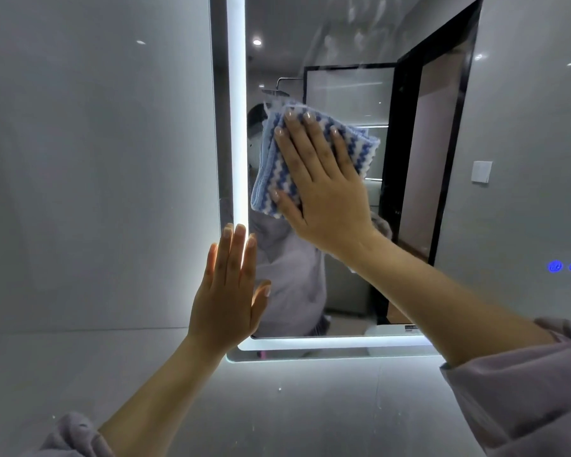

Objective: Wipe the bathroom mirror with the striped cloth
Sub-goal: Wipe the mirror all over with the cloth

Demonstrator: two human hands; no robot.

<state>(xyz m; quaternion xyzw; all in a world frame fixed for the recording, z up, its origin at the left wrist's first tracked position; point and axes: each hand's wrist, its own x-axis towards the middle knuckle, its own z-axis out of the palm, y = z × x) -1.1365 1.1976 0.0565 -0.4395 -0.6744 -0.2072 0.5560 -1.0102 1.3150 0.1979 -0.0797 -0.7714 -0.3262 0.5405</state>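
Note:
The bathroom mirror [343, 44] hangs on a grey wall, with a lit white strip along its left and bottom edges. A folded blue-and-white striped cloth [271, 169] lies flat against the glass in the mirror's upper left part. My right hand [320, 186] presses on the cloth with fingers spread, covering most of it. My left hand [228, 288] rests flat with fingers together on the mirror's lower left edge, over the light strip, holding nothing. The glass reflects a person in a pale top, partly hidden by the cloth.
Grey tiled wall [96, 159] surrounds the mirror. Two blue glowing touch buttons [566, 266] sit at the mirror's right side. A white wall switch [481, 171] and a black-framed doorway [409, 159] appear in the reflection.

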